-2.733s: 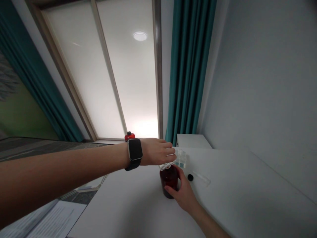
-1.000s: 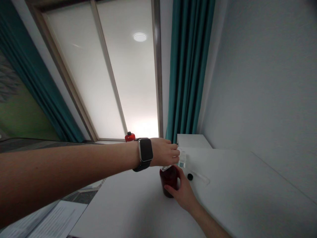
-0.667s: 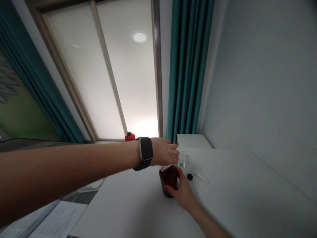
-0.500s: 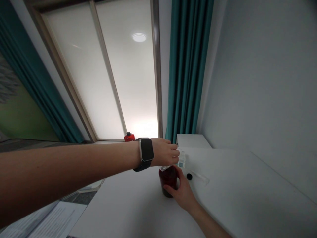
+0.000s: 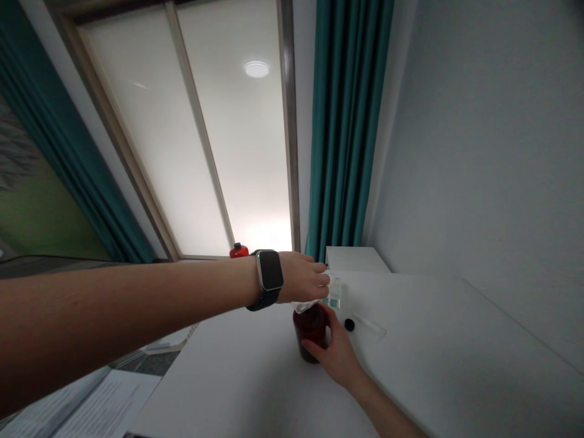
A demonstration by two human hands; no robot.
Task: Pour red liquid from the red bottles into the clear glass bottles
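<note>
The scene is viewed from a single camera worn on the head, faced forward and down over the table (image 5: 219, 377). The left arm (image 5: 118, 304) is caught nearest, while the left hand (image 5: 301, 277) and right hand (image 5: 338, 354) are seen farther off, below the middle. Beyond them, the window (image 5: 237, 146) is taken in, with the wall (image 5: 483, 146) at right.

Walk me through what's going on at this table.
A person's right hand grips a dark red bottle on the white table. The left hand is over its top, where crinkled clear material shows; its exact hold is hidden. A small black round piece lies to the right.
</note>
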